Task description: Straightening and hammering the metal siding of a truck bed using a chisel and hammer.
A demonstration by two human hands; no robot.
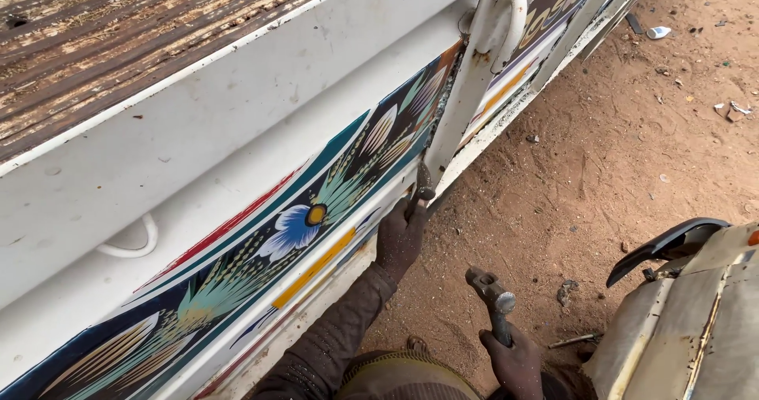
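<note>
I look down the painted side panel point(261, 210) of a truck bed, white with a blue flower and leaf pattern. My left hand point(399, 238) reaches to the lower edge of the panel and grips a dark metal tool or pin point(421, 188) at the foot of a white upright post point(466, 92). My right hand point(514, 360) is lower, near my knee, and holds a hammer point(490, 289) with its metal head pointing up and left, away from the panel.
Worn wooden planks point(118, 28) of the truck bed lie at the top left. Reddish sandy ground point(632, 147) with scattered litter spreads to the right. A battered cream-coloured vehicle part with a black trim point(680, 305) stands at the lower right.
</note>
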